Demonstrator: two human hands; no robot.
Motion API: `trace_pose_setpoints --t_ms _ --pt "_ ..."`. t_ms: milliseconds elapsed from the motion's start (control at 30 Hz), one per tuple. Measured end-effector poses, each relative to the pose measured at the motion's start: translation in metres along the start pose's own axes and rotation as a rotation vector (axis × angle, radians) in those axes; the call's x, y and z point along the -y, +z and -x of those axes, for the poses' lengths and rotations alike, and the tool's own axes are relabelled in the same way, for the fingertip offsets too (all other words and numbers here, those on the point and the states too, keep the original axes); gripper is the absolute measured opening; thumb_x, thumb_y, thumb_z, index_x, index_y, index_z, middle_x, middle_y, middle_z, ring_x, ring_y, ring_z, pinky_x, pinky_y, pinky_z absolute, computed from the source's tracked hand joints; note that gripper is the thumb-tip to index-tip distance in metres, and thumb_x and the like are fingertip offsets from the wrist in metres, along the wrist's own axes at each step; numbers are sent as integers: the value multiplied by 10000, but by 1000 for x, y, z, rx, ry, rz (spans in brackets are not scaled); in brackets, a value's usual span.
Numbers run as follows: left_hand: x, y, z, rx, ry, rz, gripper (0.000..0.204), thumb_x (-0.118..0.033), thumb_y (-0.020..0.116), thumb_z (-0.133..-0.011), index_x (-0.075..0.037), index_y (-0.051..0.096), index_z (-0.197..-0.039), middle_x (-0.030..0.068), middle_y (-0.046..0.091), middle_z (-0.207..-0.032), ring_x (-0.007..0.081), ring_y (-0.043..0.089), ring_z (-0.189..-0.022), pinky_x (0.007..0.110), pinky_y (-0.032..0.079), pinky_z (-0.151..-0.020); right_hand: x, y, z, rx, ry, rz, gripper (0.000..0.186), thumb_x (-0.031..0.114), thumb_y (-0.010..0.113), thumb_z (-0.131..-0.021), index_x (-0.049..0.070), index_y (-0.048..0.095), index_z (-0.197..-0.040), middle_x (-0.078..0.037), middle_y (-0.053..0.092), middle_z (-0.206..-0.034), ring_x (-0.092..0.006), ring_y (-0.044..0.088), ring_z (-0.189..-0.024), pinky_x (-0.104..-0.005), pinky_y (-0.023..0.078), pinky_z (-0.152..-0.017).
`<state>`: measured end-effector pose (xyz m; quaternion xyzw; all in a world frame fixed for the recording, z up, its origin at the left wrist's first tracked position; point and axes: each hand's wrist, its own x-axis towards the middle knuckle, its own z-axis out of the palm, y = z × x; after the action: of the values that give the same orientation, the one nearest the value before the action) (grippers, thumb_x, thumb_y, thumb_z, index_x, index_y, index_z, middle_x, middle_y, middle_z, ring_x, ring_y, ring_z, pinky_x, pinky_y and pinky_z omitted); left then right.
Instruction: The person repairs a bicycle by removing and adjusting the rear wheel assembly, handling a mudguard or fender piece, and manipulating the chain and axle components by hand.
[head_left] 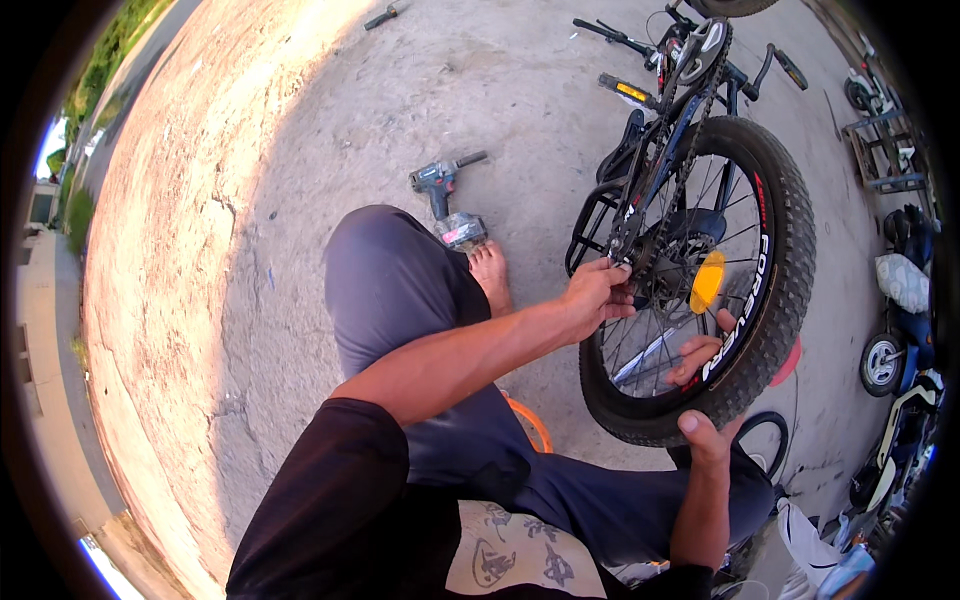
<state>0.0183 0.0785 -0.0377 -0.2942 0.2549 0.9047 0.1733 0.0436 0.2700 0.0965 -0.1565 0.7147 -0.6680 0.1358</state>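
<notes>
While the left hand (597, 298) flanks the hub (668, 275), the right (711, 440) clasps the tyre (783, 255).

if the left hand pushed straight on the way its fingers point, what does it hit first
The left hand would probably meet the bicycle wheel's hub area first, though depth there is hard to judge.

Lettered bicycle rear wheel (787, 290)
Bold white capitals (750, 312) curve along its side, small red marks (760, 189) at both ends.
</notes>
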Motion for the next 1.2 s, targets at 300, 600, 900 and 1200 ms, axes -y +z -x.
trace_pose_setpoints --t_ms 300,600,900,1200 --pt "3 -8 -11 -113 347 -66 260 2 664 -878 -46 500 -1074 58 602 -925 164 595 -812 326 501 -724 2 -5 -1 59 -74 35 1021 376 820 -650 -94 314 -1402 -81 628 -871 -243 573 -996 -410 420 -990" --pt "-10 -10 -10 -25 177 -74 228 -41 655 -896 -92 530 -1079 7 607 -930 138 570 -864 344 464 -773 7 2 -1 40 -7 -2 1092 397 806 -641 -132 270 -1432 -77 612 -841 -225 561 -990 -371 431 -958" --pt "-3 -8 -15 -51 227 -28 136 -65 647 -917 -110 562 -1013 -5 608 -931 132 566 -886 344 470 -790 5 -4 -3 96 -45 -19 1021 283 825 -651 -121 292 -1422 -80 614 -881 -233 581 -1024 -332 499 -835" --pt "7 -8 -2 -13 255 -232 171 -215 680 -946 -107 551 -916 -27 560 -816 87 537 -733 264 475 -652 0 -4 -1 69 -31 26 958 396 804 -639 -73 372 -1353 -70 619 -854 -233 567 -1012 -375 438 -950"
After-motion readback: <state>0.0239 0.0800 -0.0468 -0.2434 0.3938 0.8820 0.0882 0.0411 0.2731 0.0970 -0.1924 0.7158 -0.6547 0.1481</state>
